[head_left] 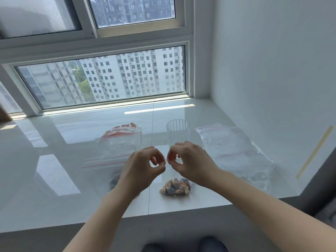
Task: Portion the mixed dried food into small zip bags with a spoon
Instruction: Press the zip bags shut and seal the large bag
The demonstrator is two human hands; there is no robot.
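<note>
Both grips, the left hand (143,166) and the right hand (189,160), are pinched on the top strip of a small zip bag (175,176).

Thumb and forefinger of each hand are closed on the red-lined seal, and the bag is held upright near the front edge of the desk (54,179), right of its middle. Mixed dried food (176,186) is gathered in the bag's bottom. A clear ribbed glass (178,131) is seen just behind the hands. Flat zip bags (116,148) lie to the left, more bags (234,150) toward the right edge.
</note>
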